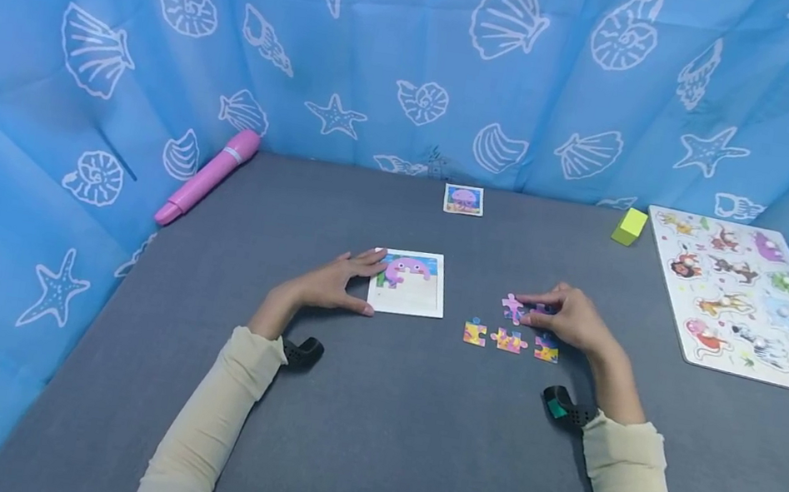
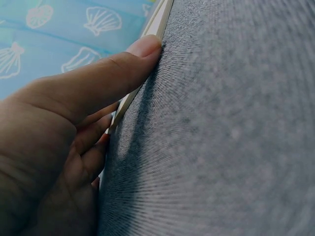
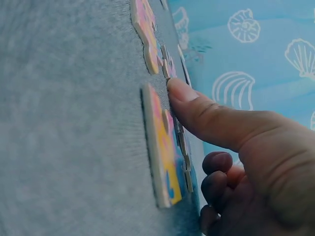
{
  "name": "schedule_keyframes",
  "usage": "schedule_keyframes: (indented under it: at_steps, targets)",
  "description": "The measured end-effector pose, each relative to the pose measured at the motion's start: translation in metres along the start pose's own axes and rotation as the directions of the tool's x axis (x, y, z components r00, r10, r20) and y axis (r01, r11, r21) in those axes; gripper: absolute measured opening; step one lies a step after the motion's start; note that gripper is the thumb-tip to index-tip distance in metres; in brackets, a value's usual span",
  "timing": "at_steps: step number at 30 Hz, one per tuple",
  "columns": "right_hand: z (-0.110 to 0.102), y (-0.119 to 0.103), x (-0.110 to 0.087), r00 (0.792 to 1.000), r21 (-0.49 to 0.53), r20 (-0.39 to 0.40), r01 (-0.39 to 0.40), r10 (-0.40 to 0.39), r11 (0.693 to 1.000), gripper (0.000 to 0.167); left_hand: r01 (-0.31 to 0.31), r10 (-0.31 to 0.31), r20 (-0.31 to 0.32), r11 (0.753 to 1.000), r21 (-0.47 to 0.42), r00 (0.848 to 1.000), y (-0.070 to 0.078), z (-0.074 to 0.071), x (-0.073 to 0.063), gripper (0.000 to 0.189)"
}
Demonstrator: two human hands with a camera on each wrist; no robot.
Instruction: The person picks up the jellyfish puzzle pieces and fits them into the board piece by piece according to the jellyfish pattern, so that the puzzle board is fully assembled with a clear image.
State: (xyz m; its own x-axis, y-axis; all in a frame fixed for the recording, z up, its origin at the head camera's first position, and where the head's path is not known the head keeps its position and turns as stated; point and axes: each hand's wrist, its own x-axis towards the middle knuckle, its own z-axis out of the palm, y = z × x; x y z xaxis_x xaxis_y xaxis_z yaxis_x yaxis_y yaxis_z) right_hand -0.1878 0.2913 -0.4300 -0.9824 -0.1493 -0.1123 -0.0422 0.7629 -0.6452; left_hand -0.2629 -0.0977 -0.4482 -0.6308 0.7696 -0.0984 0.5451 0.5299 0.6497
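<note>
My left hand (image 1: 337, 280) holds a white-framed jigsaw tray (image 1: 404, 306) at its left side, index finger by the top-left corner and thumb (image 2: 145, 46) on the bottom-left edge. Part of a pink octopus picture fills the tray's upper half; bare white backing shows below. To the right, my right hand (image 1: 574, 317) pinches a pink puzzle piece (image 1: 511, 306) between thumb and index finger, low over the table. Another pink piece (image 1: 543, 309) is partly hidden under that hand. Three yellow-and-pink pieces (image 1: 475, 332) lie in a row just nearer me.
A small octopus picture card (image 1: 464, 200) lies at the table's back edge. At the back left is a pink pen-shaped object (image 1: 211, 176). A yellow-green block (image 1: 628, 227) sits beside an animal puzzle board (image 1: 750, 300) on the right. A blue shell-print curtain (image 1: 391, 52) hangs behind.
</note>
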Motion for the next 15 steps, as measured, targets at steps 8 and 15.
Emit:
schedule_keyframes:
  at_steps: [8, 15]
  targets:
    - [0.0024, 0.0037, 0.0012, 1.0, -0.004, -0.014, 0.009, -0.009, 1.0, 0.031, -0.002, 0.002, 0.005, 1.0, -0.011, 1.0, 0.0031, -0.0023, -0.0007, 0.083]
    - [0.0019, 0.003, 0.0016, 0.999, 0.015, -0.032, 0.015, -0.015, 1.0, 0.034, 0.002, -0.002, 0.014, 1.0, -0.003, 1.0, 0.0027, -0.0021, -0.0009, 0.083]
